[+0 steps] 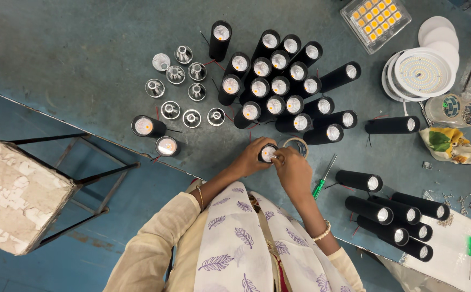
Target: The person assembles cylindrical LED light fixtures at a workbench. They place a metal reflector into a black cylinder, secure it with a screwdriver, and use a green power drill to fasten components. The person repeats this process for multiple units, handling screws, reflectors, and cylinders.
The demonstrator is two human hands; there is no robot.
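Both hands closed around one short black cylindrical lamp housing (268, 153) at the near edge of the blue-grey desk (84, 54).

The left hand (250, 157) gripped the housing's body while the right hand (292, 168) pinched at its lit face; a slip looked likely to send it off that edge, or to knock over the crowded cluster of upright black lamp tubes (284, 86) just behind. The green-handled screwdriver (320, 184) lay beside the right hand, free to roll. The fingers hid most of the housing, and a roll of clear tape (295, 144) showed only partly behind them.
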